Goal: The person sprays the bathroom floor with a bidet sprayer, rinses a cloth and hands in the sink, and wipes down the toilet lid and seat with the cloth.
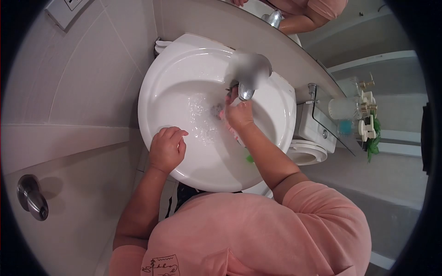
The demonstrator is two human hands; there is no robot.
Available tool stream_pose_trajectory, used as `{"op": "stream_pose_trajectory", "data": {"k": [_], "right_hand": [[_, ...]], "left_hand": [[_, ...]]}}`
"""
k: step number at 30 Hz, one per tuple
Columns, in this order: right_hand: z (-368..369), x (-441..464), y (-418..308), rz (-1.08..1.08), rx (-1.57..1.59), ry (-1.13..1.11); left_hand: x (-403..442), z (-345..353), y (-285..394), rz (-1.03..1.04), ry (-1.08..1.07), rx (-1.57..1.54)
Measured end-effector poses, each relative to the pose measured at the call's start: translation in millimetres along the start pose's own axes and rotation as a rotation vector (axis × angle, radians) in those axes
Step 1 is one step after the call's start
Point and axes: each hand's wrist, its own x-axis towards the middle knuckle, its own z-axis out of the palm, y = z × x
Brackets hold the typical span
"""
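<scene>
My right hand (240,114) reaches across the white sink (154,110) to the chrome faucet (247,92). Its fingers close about the tip of the faucet lever; part of the grip is hidden by the metal and a blurred patch. Beneath my right wrist and forearm, a slim pink-and-white piece (231,130) lies slanting in the basin, its kind unclear. Something bright green (250,158) peeks out beside the forearm. Over the sink's front left rim hovers my left hand (166,149), its fingers loosely bent and holding nothing. Water glistens and ripples in the bowl around the drain.
Behind the sink runs a mirror (317,64). A toilet (311,152) stands close on the right. Pump bottles (343,108) and a green plant (374,138) sit on a glass shelf. On the left are a tiled wall (92,78) and a door handle (33,197).
</scene>
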Motion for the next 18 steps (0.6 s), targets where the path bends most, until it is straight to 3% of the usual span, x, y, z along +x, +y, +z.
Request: {"op": "stream_pose_trajectory", "data": {"k": [2, 4, 5, 7, 14, 16, 18], "right_hand": [[22, 9, -13, 0.046, 0.126, 0.063], [43, 33, -25, -0.043, -0.202, 0.334], [34, 46, -37, -0.043, -0.197, 0.334], [-2, 74, -66, 0.175, -0.003, 0.018], [8, 122, -83, 0.326, -0.224, -0.07], [12, 122, -95, 0.069, -0.223, -0.169], [20, 123, -113, -0.04, -0.204, -0.168]], "left_hand": [[1, 2, -2, 0.026, 0.037, 0.02], [0, 5, -6, 0.032, 0.032, 0.026], [1, 5, -7, 0.04, 0.028, 0.028], [2, 4, -7, 0.035, 0.021, 0.031], [2, 7, -6, 0.0, -0.008, 0.036], [1, 8, -6, -0.001, -0.018, 0.046], [2, 8, -6, -0.001, -0.025, 0.062]]}}
